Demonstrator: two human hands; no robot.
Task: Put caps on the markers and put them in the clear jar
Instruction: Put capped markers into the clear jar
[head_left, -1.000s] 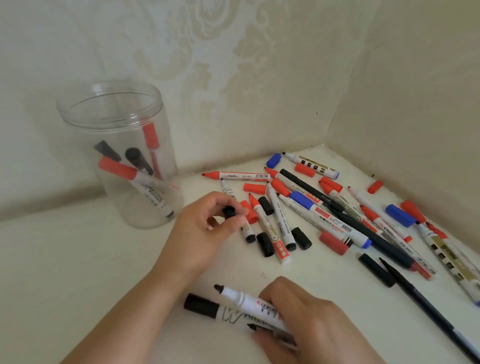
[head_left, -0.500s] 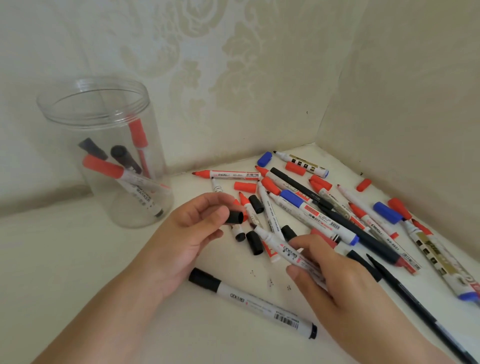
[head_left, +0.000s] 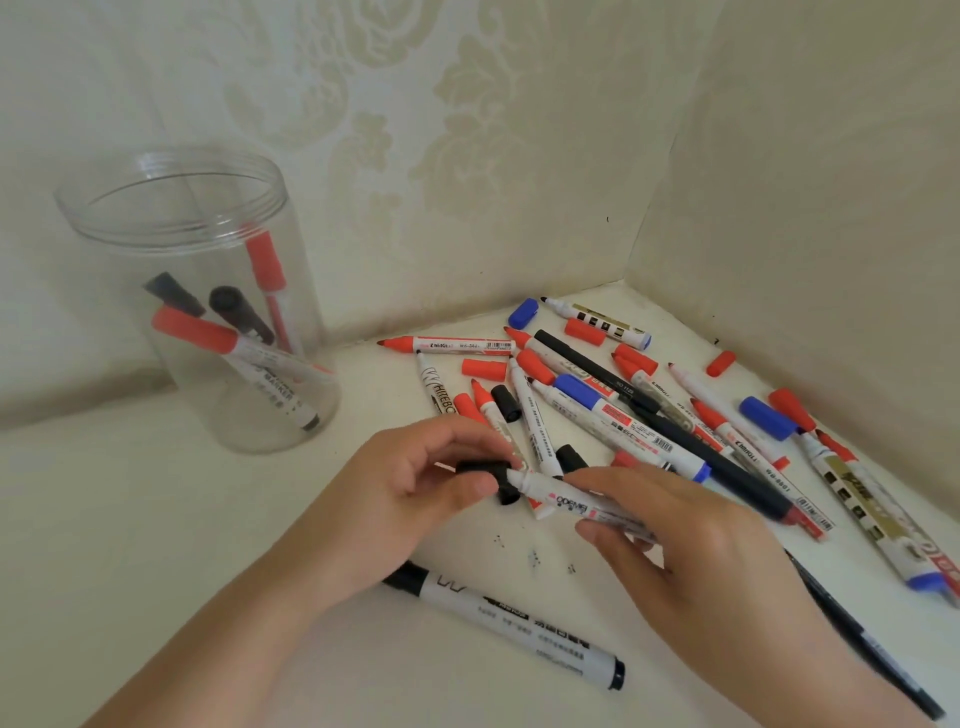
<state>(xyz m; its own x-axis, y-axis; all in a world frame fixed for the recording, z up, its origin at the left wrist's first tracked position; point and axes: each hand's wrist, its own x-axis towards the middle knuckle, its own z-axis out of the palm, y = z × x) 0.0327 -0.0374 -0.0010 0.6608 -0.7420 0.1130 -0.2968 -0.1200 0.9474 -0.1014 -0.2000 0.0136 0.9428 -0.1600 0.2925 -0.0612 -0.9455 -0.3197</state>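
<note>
My left hand (head_left: 415, 493) pinches a black cap (head_left: 480, 472) between thumb and fingers. My right hand (head_left: 691, 551) grips a white marker (head_left: 561, 498) by its barrel, and the marker's tip end meets the mouth of the cap. The clear jar (head_left: 197, 291) stands upright at the left, apart from both hands, with several capped red and black markers leaning inside. A capped black-and-white marker (head_left: 509, 623) lies on the surface just below my hands.
A heap of loose markers (head_left: 649, 415) and red, blue and black caps covers the white surface toward the right corner. Two patterned walls (head_left: 467, 156) meet behind the heap. A long black pen (head_left: 857, 644) lies at the lower right.
My hands have come together: the right brought the white marker leftward to the black cap held by the left. The view shifted slightly, so the jar sits a little more to the right.
</note>
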